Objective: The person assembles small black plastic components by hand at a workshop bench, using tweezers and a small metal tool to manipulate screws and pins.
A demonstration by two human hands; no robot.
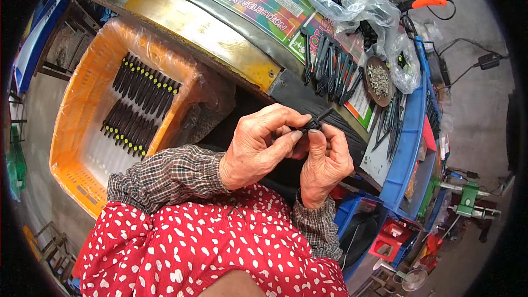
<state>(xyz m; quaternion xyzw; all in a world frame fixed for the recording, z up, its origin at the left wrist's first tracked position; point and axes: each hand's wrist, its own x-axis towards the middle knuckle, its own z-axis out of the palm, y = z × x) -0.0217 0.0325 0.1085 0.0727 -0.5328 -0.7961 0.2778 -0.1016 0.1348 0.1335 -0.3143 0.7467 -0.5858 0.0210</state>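
Observation:
A small dark plastic part [314, 123] with a thin stem is pinched between my two hands, just in front of the bench edge. My left hand [256, 143] grips it with thumb and forefinger. From the other side, the thumb and fingers of my right hand [325, 166] press on the same part. Fingers cover much of it, so its exact kind does not show. Beyond my hands, several slim black pieces [330, 69] lie in a pile on the bench, beside a brown oval dish [379, 99] of small metal screws [378, 80].
To my left stands an orange crate [74, 126], lined with clear plastic, holding rows of black pieces with yellow-green ends [144, 88]. Clear bags [352, 0] of black parts and an orange-handled tool [429, 1] lie at the back right. Blue bins [404, 165] flank the bench on the right.

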